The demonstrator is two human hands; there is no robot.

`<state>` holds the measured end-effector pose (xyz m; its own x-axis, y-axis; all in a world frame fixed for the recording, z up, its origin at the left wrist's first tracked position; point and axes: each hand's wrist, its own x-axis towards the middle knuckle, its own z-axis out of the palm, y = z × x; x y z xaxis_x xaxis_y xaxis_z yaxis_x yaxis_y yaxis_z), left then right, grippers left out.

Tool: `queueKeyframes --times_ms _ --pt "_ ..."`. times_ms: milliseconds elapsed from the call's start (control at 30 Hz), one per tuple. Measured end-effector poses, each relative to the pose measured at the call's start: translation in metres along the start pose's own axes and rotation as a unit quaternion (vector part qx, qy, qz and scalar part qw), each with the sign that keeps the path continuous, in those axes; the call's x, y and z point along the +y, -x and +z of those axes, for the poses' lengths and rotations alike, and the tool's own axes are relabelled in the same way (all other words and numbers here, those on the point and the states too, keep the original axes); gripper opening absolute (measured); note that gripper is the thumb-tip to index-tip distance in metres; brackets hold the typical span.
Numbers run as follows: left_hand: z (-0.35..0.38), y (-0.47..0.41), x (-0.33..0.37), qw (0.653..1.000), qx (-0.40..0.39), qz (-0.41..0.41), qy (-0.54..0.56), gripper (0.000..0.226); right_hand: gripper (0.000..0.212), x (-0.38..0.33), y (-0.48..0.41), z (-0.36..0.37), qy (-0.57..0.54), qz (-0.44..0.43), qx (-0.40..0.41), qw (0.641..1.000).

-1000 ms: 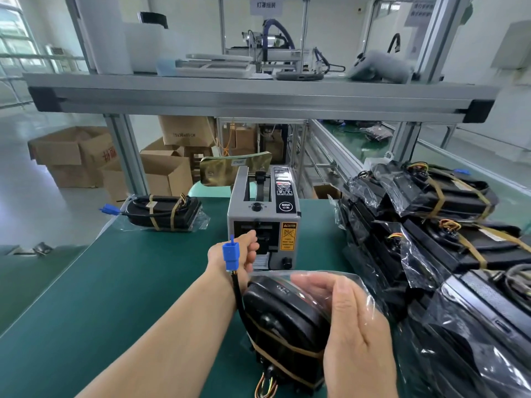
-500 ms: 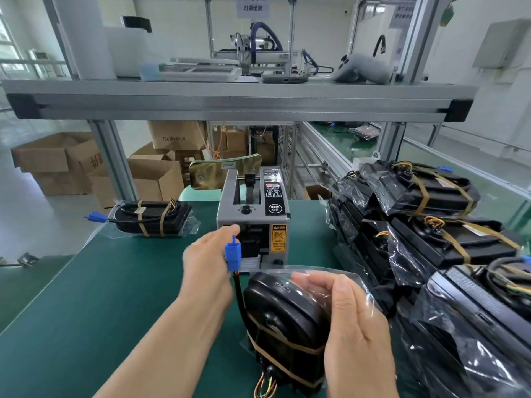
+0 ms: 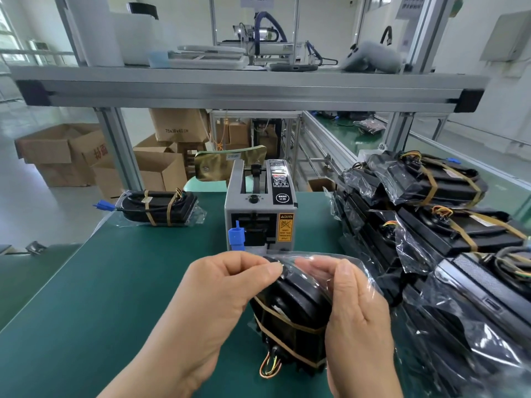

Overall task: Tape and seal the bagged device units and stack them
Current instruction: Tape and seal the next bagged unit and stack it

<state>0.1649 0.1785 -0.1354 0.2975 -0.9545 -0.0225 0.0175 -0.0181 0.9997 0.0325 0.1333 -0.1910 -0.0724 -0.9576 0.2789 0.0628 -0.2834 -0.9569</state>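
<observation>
Two hands (image 3: pixel 230 288) (image 3: pixel 353 311), one tape dispenser (image 3: pixel 258 208), at least six bagged units (image 3: pixel 293 305) (image 3: pixel 161 205) (image 3: pixel 431 179) (image 3: pixel 465 231) (image 3: pixel 474 297) (image 3: pixel 365 234).

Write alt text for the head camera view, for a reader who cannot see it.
Two hands hold a bagged device unit on a green table: the left hand pinches the clear bag's top, the right hand grips it. A tape dispenser stands behind; more bagged units are stacked at the right.

factory packing line: tape dispenser (image 3: pixel 260 214), cartons (image 3: pixel 61 155)

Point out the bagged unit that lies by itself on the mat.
The bagged unit at the far left, left of the tape dispenser; others form the pile at right or are held.
</observation>
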Motion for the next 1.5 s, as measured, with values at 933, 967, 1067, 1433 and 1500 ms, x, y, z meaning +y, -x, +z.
queueKeyframes --times_ms 933,967,1067,1433,1500 --pt "0.009 -0.01 -0.004 0.997 0.062 0.025 -0.043 0.019 0.04 0.011 -0.001 0.001 -0.001 -0.01 -0.001 1.0" --pt "0.01 -0.009 -0.004 0.997 0.064 0.027 -0.045 0.02 0.04 0.011 -0.001 0.001 -0.001 -0.012 -0.001 1.0" --pt "0.012 -0.008 -0.004 0.994 0.077 0.044 -0.059 0.018 0.04 0.011 0.0 0.001 -0.007 -0.014 -0.003 1.0" --pt "0.008 -0.009 -0.012 0.976 0.1 0.09 -0.17 0.014 0.04 0.008 0.002 0.002 -0.001 -0.019 -0.007 1.0" --pt "0.006 -0.012 -0.013 0.98 0.108 0.067 -0.154 0.025 0.041 0.007 0.002 0.001 -0.001 -0.022 -0.006 1.0"
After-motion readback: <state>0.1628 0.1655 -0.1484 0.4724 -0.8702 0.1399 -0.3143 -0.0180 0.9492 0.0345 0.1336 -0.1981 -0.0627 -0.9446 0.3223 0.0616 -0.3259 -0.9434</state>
